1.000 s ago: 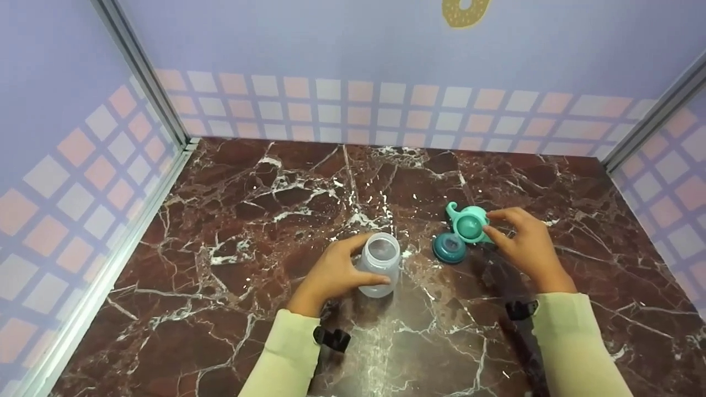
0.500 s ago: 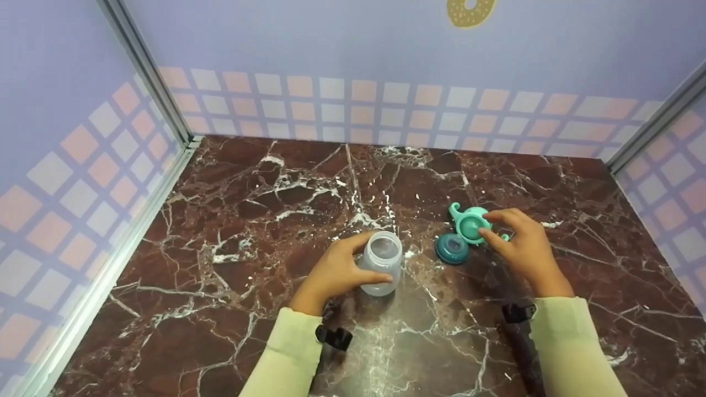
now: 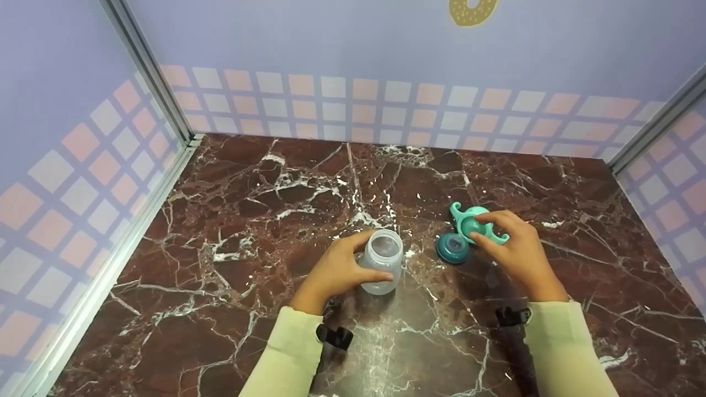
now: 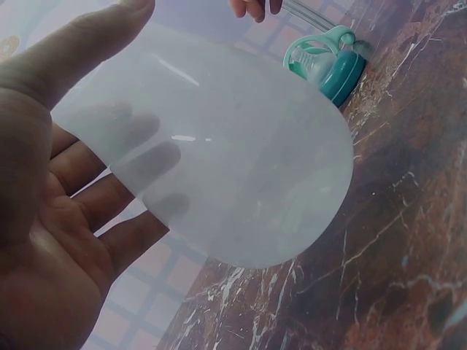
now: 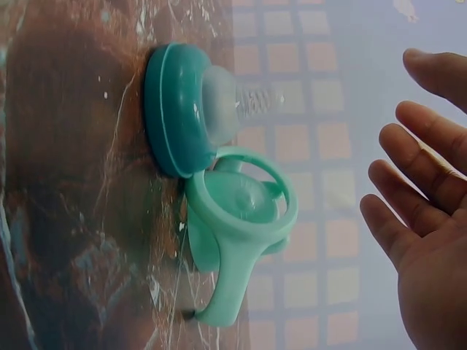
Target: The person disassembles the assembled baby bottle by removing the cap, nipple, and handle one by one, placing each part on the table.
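Observation:
My left hand (image 3: 336,270) grips a translucent baby bottle (image 3: 389,261) round its side, thumb in front. The bottle is uncapped, its mouth facing up; fingers show through its wall in the left wrist view. My right hand (image 3: 521,248) hovers above a mint-green bottle handle (image 5: 232,262), a ring with two curled arms. In the right wrist view its spread fingers (image 5: 419,157) stand apart from everything. A mint dome (image 5: 252,197) shows through the ring. Touching or nearly touching the handle, a teal collar (image 3: 452,251) lies on the table with a clear nipple (image 5: 222,106) in it.
All stands on a glossy dark red marbled table (image 3: 248,220). Lilac panels with pink and white squares (image 3: 364,110) close off the back and both sides, joined by metal corner posts (image 3: 154,77). Black wrist cameras (image 3: 335,337) sit at both cuffs.
My right hand has shifted a little to the left over the mint handle, so its right arm now shows more. The left hand keeps its hold on the bottle in nearly the same place.

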Demonstrator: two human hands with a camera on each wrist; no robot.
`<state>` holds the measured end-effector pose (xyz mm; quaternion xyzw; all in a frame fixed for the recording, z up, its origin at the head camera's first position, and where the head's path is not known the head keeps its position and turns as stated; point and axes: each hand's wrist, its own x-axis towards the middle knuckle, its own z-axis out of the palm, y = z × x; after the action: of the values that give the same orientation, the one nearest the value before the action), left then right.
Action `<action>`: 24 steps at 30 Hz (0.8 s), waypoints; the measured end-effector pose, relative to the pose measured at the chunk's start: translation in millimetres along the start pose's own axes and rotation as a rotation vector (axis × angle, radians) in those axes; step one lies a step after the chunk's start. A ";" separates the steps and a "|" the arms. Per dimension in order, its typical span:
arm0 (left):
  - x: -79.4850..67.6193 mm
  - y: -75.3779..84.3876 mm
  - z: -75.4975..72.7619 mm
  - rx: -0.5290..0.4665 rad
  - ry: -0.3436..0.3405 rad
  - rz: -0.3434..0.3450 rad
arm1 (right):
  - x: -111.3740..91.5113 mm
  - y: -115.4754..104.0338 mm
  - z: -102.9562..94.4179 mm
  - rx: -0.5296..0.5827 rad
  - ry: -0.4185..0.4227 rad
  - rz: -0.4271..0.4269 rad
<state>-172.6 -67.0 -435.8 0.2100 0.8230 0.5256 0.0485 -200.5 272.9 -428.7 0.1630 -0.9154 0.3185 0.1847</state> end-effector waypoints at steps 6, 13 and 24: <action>0.5 -0.1 0.0 -0.003 0.000 -0.011 | -1.1 -5.5 1.1 0.018 -0.018 -0.011; 0.1 -0.2 1.7 0.004 0.008 -0.013 | -1.9 -12.5 -0.1 0.037 -0.029 -0.013; -0.2 0.6 3.0 -0.016 0.021 0.004 | -3.6 -20.6 6.2 0.083 -0.053 -0.032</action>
<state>-171.3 -64.4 -436.7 0.2059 0.8189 0.5342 0.0405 -190.3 254.2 -424.1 0.1936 -0.9032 0.3488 0.1585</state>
